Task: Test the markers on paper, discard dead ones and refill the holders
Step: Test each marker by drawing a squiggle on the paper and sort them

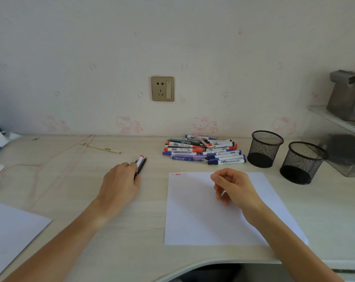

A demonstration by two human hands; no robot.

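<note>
My left hand (119,181) grips a small bundle of markers (141,164) left of the paper (203,220); my right hand (233,186) hovers loosely curled, empty. I risk mixing these with the untested pile (203,151) beside the 2 empty holders (265,148).

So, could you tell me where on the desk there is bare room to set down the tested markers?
Bare desk lies between the left hand and the test sheet, and in front of the pink cord. It is crowded by the wall: marker pile and two mesh holders.
</note>
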